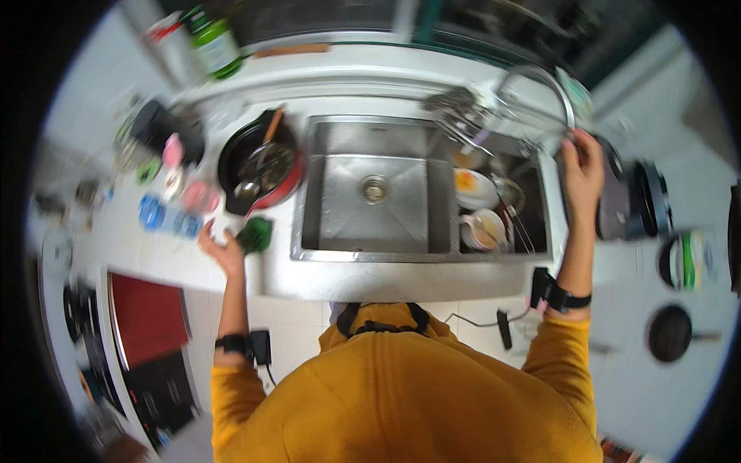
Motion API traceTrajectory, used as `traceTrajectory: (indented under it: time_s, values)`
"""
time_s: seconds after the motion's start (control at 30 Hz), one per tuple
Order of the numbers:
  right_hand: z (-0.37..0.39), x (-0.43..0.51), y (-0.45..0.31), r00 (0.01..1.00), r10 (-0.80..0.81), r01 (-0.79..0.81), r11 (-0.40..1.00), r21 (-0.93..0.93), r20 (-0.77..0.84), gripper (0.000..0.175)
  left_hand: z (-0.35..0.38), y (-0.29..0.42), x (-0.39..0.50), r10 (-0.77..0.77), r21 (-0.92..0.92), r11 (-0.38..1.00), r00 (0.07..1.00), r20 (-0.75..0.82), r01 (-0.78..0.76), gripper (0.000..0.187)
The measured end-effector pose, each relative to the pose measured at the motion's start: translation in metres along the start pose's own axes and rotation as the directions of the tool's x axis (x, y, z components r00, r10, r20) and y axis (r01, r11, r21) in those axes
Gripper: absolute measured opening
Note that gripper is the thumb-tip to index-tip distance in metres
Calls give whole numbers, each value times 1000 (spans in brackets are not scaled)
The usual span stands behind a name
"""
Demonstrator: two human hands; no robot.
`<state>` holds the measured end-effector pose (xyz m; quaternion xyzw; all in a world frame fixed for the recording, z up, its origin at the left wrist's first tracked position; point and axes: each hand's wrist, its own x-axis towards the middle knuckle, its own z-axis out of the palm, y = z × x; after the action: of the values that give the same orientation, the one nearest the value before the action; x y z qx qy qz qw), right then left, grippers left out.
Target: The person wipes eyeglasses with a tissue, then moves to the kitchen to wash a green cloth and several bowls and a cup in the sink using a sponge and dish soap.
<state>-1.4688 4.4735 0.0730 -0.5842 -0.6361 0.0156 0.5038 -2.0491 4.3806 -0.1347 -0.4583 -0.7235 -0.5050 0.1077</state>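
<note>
My left hand (pixel 223 247) is over the counter with its fingers apart, between a clear bottle with a blue cap (pixel 169 217) and a dark green scrubber or cloth (pixel 255 235). Raised at the right, my right hand (pixel 583 165) has its fingertips closed on the end of the arched metal faucet (pixel 570 116). The left sink basin (pixel 373 223) shows bare steel around its drain. Dishes fill part of the right basin: a white plate with orange residue (pixel 476 188), a pink-rimmed cup (pixel 485 228) and utensils. A red pot with a dark inside (pixel 289 188) holds a ladle.
Jars and a black container (pixel 168 133) stand at the left. A green pump bottle (pixel 215 49) is on the sill at the back left. Dark pans (pixel 648 199) are at the right. The counter's front edge (pixel 393 292) runs before my body.
</note>
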Motion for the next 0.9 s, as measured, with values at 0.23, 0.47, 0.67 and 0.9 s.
traceTrajectory:
  time_s: [0.23,0.47,0.67,0.9]
  values:
    - [136,-83,-27,335,388,-922,322,214,859,30,20,119,27,412,-472,850,853,319,-234,34]
    - [188,42,-148,497,68,-388,909,152,865,37,-5,81,48,162,-522,779,694,702,346,25]
    - [259,207,-335,460,-124,-473,804,361,879,36,-114,10,89,-269,-112,626,349,898,772,24]
    - [468,225,-433,588,-44,-719,428,547,808,34,-205,-39,115,-593,-118,424,373,713,898,19]
